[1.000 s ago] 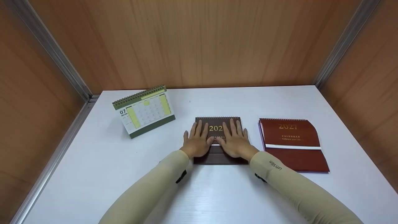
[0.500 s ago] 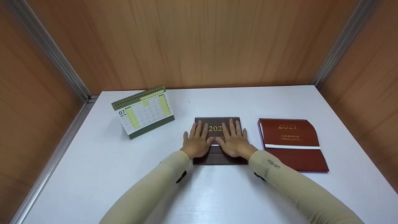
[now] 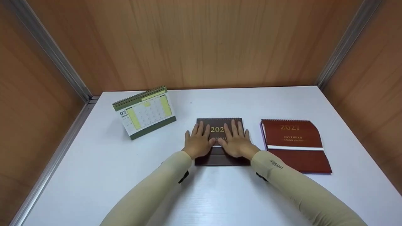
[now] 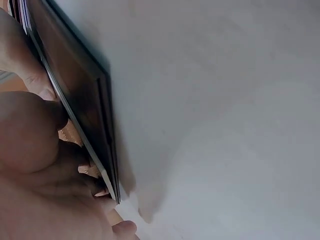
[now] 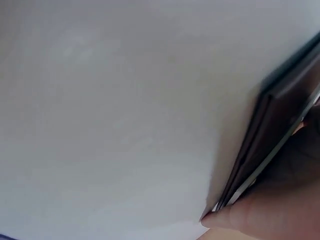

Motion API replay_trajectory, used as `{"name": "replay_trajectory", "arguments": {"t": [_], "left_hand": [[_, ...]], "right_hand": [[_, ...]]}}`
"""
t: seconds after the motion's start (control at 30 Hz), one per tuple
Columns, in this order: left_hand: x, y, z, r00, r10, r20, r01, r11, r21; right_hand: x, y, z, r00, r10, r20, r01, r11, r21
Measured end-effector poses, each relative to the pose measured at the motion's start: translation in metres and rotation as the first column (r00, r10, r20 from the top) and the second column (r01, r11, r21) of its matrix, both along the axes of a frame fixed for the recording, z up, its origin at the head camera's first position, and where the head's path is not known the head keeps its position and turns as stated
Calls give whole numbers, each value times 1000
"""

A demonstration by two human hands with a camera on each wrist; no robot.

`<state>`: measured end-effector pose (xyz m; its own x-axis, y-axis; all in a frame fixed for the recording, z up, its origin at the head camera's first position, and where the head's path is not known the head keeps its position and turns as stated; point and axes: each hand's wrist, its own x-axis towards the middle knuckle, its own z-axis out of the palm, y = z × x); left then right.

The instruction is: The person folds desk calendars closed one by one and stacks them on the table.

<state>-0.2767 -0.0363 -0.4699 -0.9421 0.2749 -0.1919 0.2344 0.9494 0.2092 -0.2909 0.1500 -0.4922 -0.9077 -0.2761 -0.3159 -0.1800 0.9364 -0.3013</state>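
I had left hand [image 3: 198, 145] and right hand [image 3: 236, 144] spread flat, gripping nothing, on the dark calendar [image 3: 217, 126] mid-way across the table [image 3: 201, 194]; figured lopsided pressure could skid it into the red calendar [image 3: 292, 135].

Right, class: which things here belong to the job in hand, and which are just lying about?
In the job:
brown calendar
left hand, resting on it
right hand, likewise

Seemingly spare, no hand on them:
red calendar
green-and-white calendar, standing
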Motion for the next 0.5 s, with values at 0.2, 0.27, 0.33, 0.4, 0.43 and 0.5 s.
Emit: {"name": "replay_trajectory", "arguments": {"t": [0.2,0.27,0.33,0.4,0.43,0.5], "left_hand": [[-3,-2,3,1000,-17,-3,17,1000,-16],[-4,-3,5,1000,-24,7,24,1000,-2],[-5,-6,6,999,-30,16,30,999,16],[-6,-9,8,999,-30,32,29,999,39],[-6,-10,9,999,-31,38,29,998,50],[-7,-12,10,998,-32,48,29,997,69]], "right_hand": [[2,3,20,999,21,31,-21,1000,-6],[0,5,23,999,35,39,-35,999,-2],[-3,7,25,998,51,43,-51,999,-1],[-5,10,27,997,67,41,-66,998,-7],[-6,12,28,997,72,41,-71,997,-14],[-8,15,30,996,79,43,-78,996,-33]]}}
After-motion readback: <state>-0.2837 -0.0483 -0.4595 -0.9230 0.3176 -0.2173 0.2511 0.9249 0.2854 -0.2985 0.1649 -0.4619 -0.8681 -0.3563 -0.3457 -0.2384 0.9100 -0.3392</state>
